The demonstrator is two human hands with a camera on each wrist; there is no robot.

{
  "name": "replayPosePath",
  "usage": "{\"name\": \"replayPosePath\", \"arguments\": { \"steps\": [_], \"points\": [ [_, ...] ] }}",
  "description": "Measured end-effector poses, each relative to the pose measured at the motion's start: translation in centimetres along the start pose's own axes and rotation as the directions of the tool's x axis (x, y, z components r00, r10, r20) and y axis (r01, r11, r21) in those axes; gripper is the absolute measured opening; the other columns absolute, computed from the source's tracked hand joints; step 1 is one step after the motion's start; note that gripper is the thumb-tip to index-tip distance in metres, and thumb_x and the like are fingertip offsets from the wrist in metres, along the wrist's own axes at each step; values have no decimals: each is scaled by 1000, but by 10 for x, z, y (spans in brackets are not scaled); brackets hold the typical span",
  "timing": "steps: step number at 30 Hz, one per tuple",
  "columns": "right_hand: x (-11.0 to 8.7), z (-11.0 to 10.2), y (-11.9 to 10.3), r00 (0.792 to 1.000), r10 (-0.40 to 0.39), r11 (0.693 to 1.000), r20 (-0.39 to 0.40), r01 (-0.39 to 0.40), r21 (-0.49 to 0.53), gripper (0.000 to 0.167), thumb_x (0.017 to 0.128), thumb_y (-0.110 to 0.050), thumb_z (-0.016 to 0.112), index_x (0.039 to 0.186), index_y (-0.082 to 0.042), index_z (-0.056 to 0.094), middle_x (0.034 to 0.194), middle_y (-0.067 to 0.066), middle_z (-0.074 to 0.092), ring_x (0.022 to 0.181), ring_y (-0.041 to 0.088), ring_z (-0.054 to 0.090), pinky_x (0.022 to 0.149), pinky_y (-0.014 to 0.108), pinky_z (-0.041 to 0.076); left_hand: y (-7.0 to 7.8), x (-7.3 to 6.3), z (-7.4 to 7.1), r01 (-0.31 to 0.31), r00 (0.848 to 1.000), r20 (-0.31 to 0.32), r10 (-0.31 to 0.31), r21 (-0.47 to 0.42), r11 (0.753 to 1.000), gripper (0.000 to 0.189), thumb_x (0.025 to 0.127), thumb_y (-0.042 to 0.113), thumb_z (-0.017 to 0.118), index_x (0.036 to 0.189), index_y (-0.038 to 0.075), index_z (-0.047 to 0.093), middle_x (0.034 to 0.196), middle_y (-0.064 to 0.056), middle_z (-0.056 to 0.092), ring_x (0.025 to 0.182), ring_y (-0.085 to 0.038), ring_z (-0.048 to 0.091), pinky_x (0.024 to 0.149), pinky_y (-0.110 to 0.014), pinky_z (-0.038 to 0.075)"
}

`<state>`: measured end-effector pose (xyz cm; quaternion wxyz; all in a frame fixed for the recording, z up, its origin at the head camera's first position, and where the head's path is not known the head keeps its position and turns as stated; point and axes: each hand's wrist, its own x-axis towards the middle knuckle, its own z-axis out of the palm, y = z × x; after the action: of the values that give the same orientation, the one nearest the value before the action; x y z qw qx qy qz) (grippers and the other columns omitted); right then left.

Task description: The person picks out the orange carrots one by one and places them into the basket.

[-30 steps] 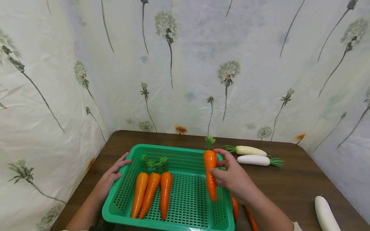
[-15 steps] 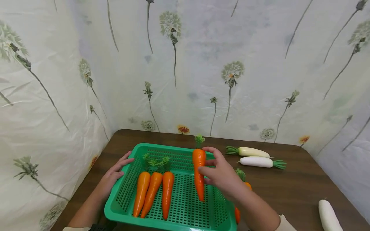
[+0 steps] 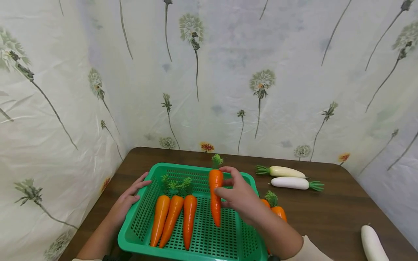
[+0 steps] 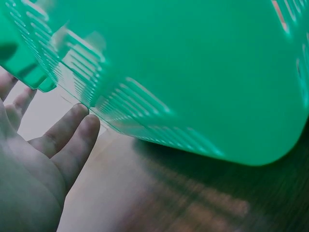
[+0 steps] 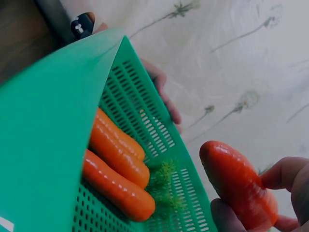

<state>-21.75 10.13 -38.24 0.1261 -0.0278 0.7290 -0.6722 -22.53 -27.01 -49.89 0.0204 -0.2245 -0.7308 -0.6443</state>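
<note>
My right hand [image 3: 240,197] pinches an orange carrot [image 3: 215,197] with a green leafy top, holding it upright over the green plastic basket [image 3: 196,167]. In the right wrist view the held carrot [image 5: 239,186] sits between thumb and fingers. Three carrots [image 3: 188,221] lie side by side in the left part of the basket, their tops toward the far wall. My left hand [image 3: 125,199] rests against the basket's left side with its fingers extended. The left wrist view has the left hand's fingers [image 4: 77,140] touching the perforated outer wall.
Right of the basket lie more carrots [image 3: 278,212], partly hidden by my right arm. A cream radish [image 3: 285,172] and a white radish [image 3: 290,182] lie at the back of the brown table [image 3: 330,203]. Another white radish [image 3: 373,243] lies at the right edge.
My right hand has carried the carrot leftward, from the basket's right rim to above its middle. Carrots outside on the right have come into fuller view. The left hand stays at the rim.
</note>
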Motion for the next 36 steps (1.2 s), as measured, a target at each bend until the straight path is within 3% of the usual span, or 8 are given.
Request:
{"name": "replayPosePath", "arguments": {
  "steps": [10,19,36],
  "points": [
    [9,5,2,999,12,1000,33,-12,-10,67,93,-7,70,152,-19,40,131,23,50,94,33,68,74,44,62,5,0,3,-1,1000,-5,1,5,1000,51,103,0,33,152,-5,46,176,-9,16,148,13,22,106,-12,37],
    [19,7,1,999,8,1000,51,-7,-14,67,93,-6,67,152,-18,38,129,24,53,98,34,67,74,44,61,4,0,2,41,999,-20,-40,13,999,53,102,-1,33,152,-2,48,176,-9,16,146,14,23,106,-13,37],
    [32,21,-7,995,20,998,94,-14,-65,64,93,-7,66,149,-18,35,132,25,54,102,34,68,77,45,61,-1,0,-1,9,1000,9,-9,-8,1000,52,103,0,32,154,-5,44,176,-6,15,148,13,23,106,-14,39]
  ]
}}
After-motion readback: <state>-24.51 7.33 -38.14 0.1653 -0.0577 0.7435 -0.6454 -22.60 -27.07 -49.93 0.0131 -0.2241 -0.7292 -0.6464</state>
